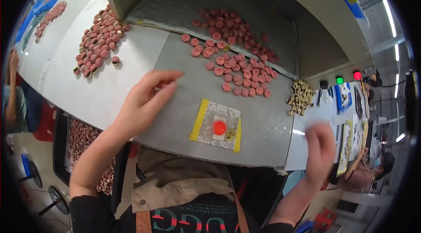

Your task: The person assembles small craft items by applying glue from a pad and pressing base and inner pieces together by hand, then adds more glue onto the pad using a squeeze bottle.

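Observation:
My left hand (151, 94) hovers over the worktop left of the taped pad, fingers apart and nothing visible between them. A flat pad (208, 134), edged with yellow tape, lies in front of me with a glossy red round piece (219, 127) on its middle. My right hand (320, 145) is at the worktop's right edge, fingers curled and smeared by motion; whether it holds anything is hidden. Beyond the pad lie many loose pink ridged round pieces (237, 78), some showing hollow sides. Small cream-and-dark pieces (300, 97) are heaped just beyond my right hand.
More pink pieces (226, 20) spread under the grey hood (324, 18). Pink pieces joined with cream and dark parts (96, 46) are piled at left. A black bin (61, 156) of similar pieces stands below the left edge. Other people (362, 173) sit at both sides.

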